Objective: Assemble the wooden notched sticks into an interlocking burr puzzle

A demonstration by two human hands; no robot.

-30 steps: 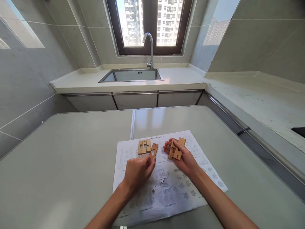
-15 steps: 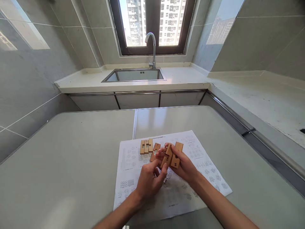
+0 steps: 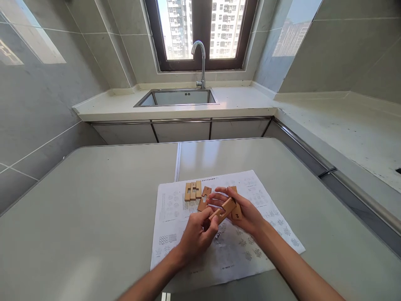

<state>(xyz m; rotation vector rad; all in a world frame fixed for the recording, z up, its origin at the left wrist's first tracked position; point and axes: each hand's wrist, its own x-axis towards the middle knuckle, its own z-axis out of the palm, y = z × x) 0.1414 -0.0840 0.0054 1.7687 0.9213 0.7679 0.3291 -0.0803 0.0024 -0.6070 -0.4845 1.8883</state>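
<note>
My left hand (image 3: 199,232) pinches one end of a notched wooden puzzle piece (image 3: 223,211) between thumb and fingers. The piece slants up to the right, and its far end reaches my right hand (image 3: 247,211). Under the right thumb sits a second wooden puzzle piece (image 3: 237,213), marked 2 and partly hidden by the first piece and the thumb. The other right fingers stretch out to the left behind the pieces. Just beyond, a notched wooden piece (image 3: 204,198) lies slanted on the paper. Several lighter notched pieces (image 3: 193,191) stand side by side to its left.
Beneath the pieces is a printed paper sheet (image 3: 175,259) with diagrams, on a pale grey table (image 3: 94,209) with a seam. Beyond the table's far edge are a white counter (image 3: 244,98), a sink (image 3: 175,105) and a tap (image 3: 203,67) below a window.
The notched piece in my left hand has turned from steep to flatter, its far end swinging right toward the right hand. The piece marked 2 has tilted and shifted slightly right.
</note>
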